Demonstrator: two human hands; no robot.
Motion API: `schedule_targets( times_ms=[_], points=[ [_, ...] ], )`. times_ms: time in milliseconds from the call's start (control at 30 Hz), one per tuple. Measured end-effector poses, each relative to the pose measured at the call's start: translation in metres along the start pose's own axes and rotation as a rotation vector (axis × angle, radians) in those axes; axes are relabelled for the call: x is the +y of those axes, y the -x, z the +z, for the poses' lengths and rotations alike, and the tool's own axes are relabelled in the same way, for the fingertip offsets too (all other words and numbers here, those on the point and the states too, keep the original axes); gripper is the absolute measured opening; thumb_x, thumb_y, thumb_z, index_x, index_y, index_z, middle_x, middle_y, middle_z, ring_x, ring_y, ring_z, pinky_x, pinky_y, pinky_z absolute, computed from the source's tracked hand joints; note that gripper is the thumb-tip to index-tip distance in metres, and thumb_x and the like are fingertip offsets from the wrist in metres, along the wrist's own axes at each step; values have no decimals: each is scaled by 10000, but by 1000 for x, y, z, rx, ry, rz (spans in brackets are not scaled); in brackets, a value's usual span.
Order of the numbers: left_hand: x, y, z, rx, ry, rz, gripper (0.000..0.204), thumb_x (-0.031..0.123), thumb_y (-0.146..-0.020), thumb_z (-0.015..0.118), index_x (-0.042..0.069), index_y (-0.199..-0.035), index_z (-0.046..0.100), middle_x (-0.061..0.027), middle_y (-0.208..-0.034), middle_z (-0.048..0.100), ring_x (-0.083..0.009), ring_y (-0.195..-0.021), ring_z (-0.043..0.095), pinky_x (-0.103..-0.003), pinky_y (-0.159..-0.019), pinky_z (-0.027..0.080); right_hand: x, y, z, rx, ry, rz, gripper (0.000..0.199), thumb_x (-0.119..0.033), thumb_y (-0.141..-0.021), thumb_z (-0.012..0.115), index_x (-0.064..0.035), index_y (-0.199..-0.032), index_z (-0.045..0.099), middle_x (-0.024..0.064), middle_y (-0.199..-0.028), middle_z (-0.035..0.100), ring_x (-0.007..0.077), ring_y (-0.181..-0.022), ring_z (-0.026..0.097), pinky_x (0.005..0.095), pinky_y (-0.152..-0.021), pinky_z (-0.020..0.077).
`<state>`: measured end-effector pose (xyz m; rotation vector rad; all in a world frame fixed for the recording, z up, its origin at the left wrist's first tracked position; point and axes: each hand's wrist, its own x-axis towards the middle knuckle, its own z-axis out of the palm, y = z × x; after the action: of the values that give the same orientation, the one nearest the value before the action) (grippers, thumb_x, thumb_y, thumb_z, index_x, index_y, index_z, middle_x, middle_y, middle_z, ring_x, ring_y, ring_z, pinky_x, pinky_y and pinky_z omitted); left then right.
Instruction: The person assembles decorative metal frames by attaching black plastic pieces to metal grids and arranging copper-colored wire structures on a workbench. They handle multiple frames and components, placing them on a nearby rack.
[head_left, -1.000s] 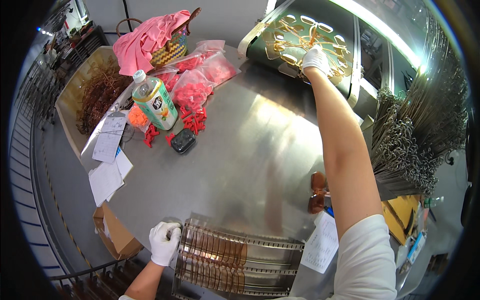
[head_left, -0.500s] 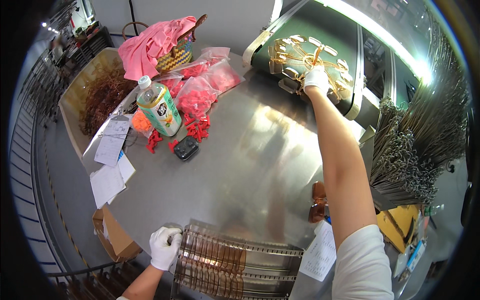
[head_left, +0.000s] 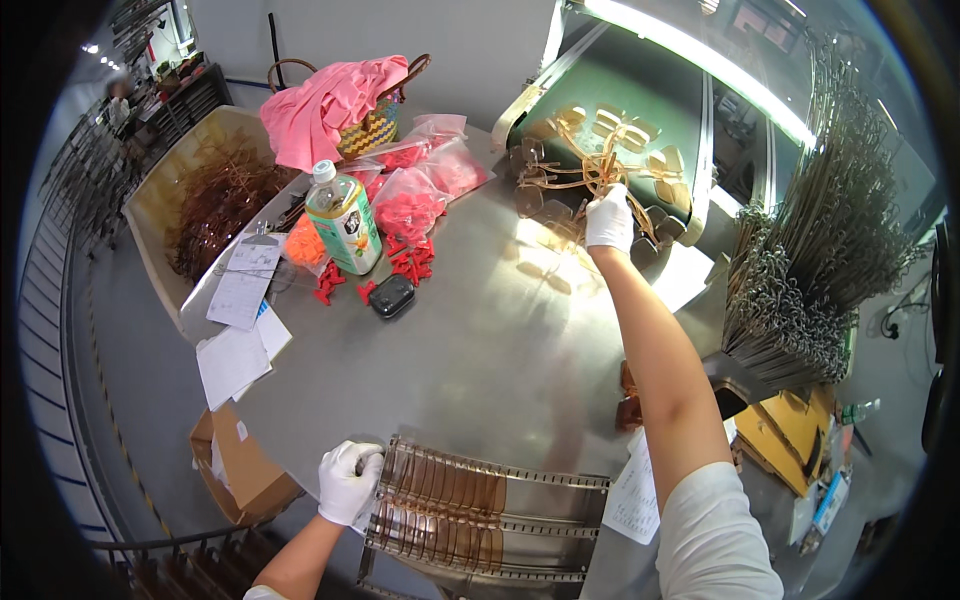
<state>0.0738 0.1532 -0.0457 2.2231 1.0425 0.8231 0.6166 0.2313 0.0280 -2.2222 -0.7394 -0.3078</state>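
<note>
My right hand [head_left: 610,218], in a white glove, is closed on the central stem of an amber lens sprue [head_left: 605,165], a branching moulded piece with several clear amber lenses at its arm ends. It hangs over the near end of the green conveyor belt [head_left: 655,85]. At the lower middle my gloved left hand [head_left: 351,483] is closed on the left end of a metal rack [head_left: 545,500]. Thin amber lenses [head_left: 440,490] stand in rows in the rack's left half. My left fingertips are partly hidden.
On the steel table [head_left: 480,350] are a bottle [head_left: 345,225], bags of red parts [head_left: 408,205], a black case [head_left: 391,296], papers [head_left: 245,285] and brown lenses [head_left: 628,412] by my right forearm. Wire hooks [head_left: 790,290] bundle at right; a bin of brown sprues [head_left: 215,200] stands left.
My right hand has drawn the sprue toward me, from over the belt to its near end. The left hand stays at the rack. The whole view has shifted slightly.
</note>
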Motion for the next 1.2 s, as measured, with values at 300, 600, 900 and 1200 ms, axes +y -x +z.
schedule_targets(
  times_ms=[300, 600, 900, 1200],
  points=[
    [0, 3, -2, -11, -18, -11, 73, 69, -802, 762, 111, -852, 728, -61, -698, 628, -267, -633, 630, -408, -622, 501, -12, -20, 42, -22, 66, 234, 375, -288, -1113, 247, -31, -1185, 511, 277, -1122, 717, 448, -1030, 710, 529, -881, 561],
    [0, 0, -4, -27, -38, 0, 74, 85, -818, 760, 126, -873, 733, -63, -728, 654, -274, -650, 642, -408, -629, 504, -15, -6, 51, -125, 209, 246, 588, -341, -920, 728, -38, -1297, 392, 250, -1039, 750, 420, -985, 740, 502, -886, 573],
    [-3, 6, -3, -29, -46, -21, 69, 108, -826, 761, 132, -887, 737, -54, -771, 689, -282, -687, 668, -413, -674, 530, -17, 26, 64, -97, 40, 298, 266, -193, -1049, 395, -12, -1240, 430, 292, -999, 727, 473, -941, 713, 548, -830, 547],
    [-14, 10, 3, -23, -46, -24, 68, 186, -875, 729, 127, -900, 751, -83, -837, 711, -302, -781, 692, -416, -723, 545, -94, 113, -54, -214, -274, 18, 328, -204, -967, 568, -71, -1238, 441, 293, -1026, 709, 487, -975, 678, 549, -893, 511]
  ],
)
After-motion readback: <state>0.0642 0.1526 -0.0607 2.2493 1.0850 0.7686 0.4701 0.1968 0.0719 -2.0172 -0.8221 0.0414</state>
